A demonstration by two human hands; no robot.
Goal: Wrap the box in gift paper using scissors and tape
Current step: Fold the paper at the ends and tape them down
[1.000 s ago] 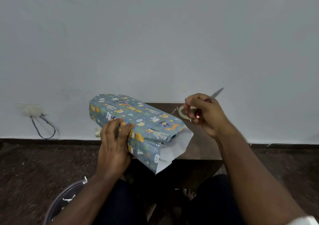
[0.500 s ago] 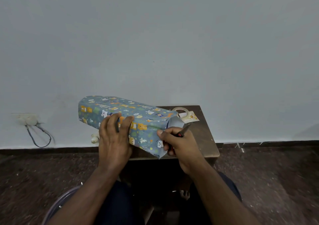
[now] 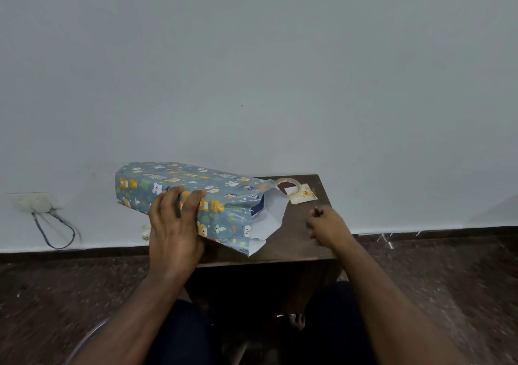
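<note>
**Box half wrapped on the small table**

Nearest, the left hand (image 3: 175, 233) lies flat with fingers spread on the box (image 3: 193, 199), pressing the blue animal-print paper down. The box lies across the left part of the dark table (image 3: 297, 241), its left end overhanging, the paper's right end gaping open and white inside. The right hand (image 3: 326, 226), blurred, is curled around the scissors (image 3: 316, 211), only a dark tip showing. Further back, a tape roll (image 3: 287, 186) rests on a small card (image 3: 304, 195) near the wall.

The blurred right hand (image 3: 328, 224) hides most of the dark slim tool (image 3: 317, 211) in its grip; whether scissors, unclear.
</note>
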